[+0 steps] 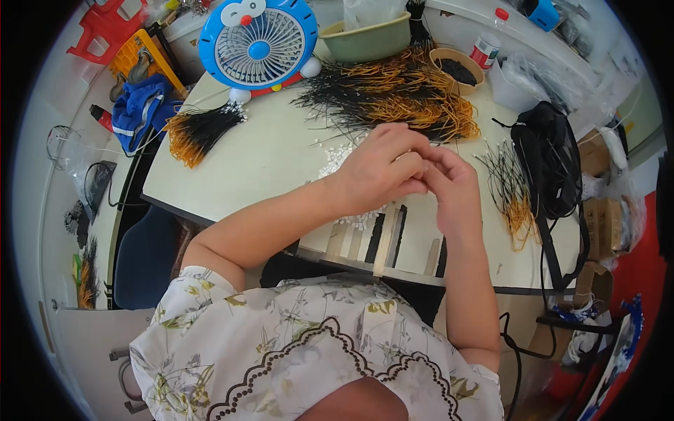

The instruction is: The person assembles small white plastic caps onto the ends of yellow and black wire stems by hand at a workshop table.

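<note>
Above the table's middle, my left hand (382, 165) and my right hand (455, 184) meet with their fingertips pinched together. Whatever they hold, if anything, is too small or hidden to make out. Under and beside my left hand lie many small white pieces (335, 158). Just beyond both hands spreads a large heap of black cords with orange ends (421, 105). A tidy bundle of similar cords (203, 133), white bits at its tips, lies to the left. To the right is a looser bunch (512, 189). Below my hands sits a slotted wooden fixture (382, 242) with pale and black strips.
A blue cartoon-faced fan (258, 49) stands at the back left, beside a green basin (368, 41). A round tub of dark material (458, 69) and a white bottle (486, 48) stand at the back right. A black bag (551, 158) with straps covers the right edge.
</note>
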### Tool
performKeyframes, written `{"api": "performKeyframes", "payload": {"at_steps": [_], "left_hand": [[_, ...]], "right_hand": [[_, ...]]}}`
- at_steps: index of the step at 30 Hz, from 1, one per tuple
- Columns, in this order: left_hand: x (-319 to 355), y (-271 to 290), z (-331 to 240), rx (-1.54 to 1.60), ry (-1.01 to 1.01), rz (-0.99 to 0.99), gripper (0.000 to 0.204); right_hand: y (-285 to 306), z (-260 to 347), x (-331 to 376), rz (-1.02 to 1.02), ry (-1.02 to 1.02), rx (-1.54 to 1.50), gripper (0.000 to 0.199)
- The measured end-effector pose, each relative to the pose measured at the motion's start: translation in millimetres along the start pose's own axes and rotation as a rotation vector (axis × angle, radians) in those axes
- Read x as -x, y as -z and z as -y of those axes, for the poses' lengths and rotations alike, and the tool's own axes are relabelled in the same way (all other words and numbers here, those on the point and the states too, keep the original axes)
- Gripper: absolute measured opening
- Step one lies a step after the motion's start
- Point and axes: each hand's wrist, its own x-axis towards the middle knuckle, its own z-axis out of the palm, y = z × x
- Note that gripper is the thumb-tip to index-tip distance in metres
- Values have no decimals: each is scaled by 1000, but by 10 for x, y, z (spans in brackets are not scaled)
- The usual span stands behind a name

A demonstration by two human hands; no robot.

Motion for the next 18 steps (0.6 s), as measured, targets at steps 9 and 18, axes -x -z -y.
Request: {"api": "performKeyframes", "payload": {"at_steps": [9, 18], "left_hand": [[249, 256, 72, 232, 383, 421, 9], [146, 115, -18, 196, 568, 432, 7]], "right_hand": [[632, 8, 355, -252, -10, 402, 15], [111, 73, 159, 9, 417, 1074, 30]]}}
